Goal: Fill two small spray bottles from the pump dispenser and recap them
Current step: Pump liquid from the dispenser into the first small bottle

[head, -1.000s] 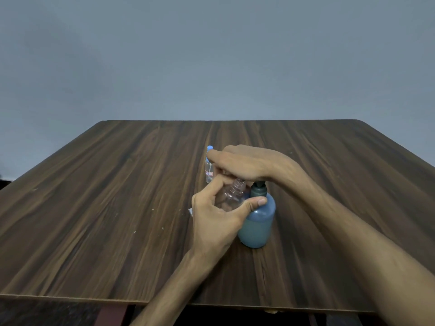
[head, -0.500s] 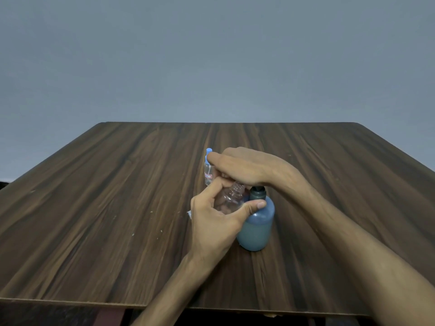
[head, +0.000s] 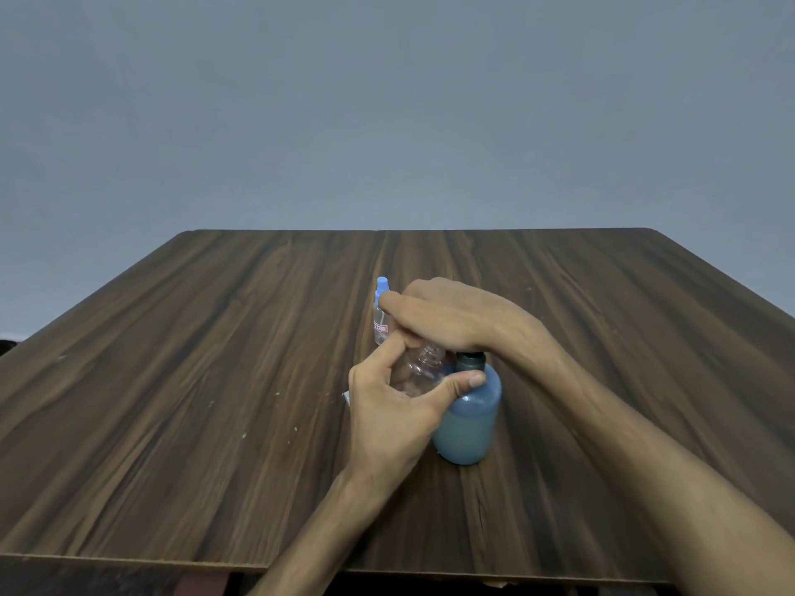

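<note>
Head view, the only one we've got. Left hand is wrapped round an uncapped clear bottle, fingers and thumb curled about its body, thumb tip reaching across to touch the dispenser. The bottle is held off the table, just left of the dispenser's neck, tilted: long axis leaning up and to the right, threaded mouth aimed under the right hand, where the spout ought to be. The spout itself is hidden, so whether mouth and nozzle meet, can't say.

Right hand lies flat over the pump head, fingers extended toward the left, palm pressing down; it covers the pump top entirely. The dispenser stands upright near the middle of the table, its blue-grey body holding paler liquid in its lower part.

Behind the hands stands a second bottle, upright, blue cap on, red label facing us. Whether it holds liquid is too small to tell.

Progress, as a judgement: this looks like the filling step for the open bottle. I see no clear liquid level in it. A white scrap peeks out by the left wrist, possibly its cap. Left to do: finish pumping and recap this one at least.
</note>
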